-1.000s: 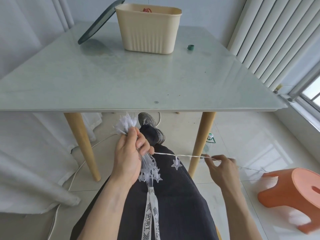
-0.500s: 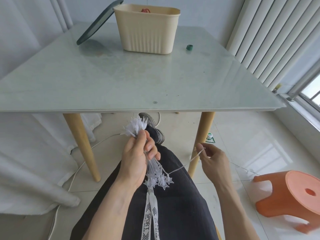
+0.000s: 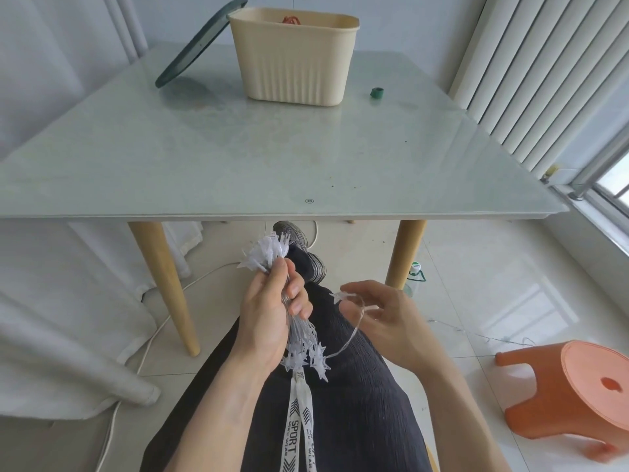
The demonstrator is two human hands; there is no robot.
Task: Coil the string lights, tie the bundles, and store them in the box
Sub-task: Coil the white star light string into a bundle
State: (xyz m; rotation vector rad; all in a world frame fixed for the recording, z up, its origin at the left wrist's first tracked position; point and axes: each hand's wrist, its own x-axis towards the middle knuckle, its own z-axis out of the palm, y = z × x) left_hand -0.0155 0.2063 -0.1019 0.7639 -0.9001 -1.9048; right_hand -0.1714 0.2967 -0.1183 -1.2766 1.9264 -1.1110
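Now left hand [image 3: 269, 321] grip clamps coiled string lights [image 3: 299, 338] bundle; right hand [image 3: 384, 315] fingers loosely curled w/ wire running over them.

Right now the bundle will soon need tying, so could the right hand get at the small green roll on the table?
Probably yes. The right hand sits below the table edge, guiding the wire, and the green roll lies in the open right of the beige box, nothing between; it looks a long stretch, though.
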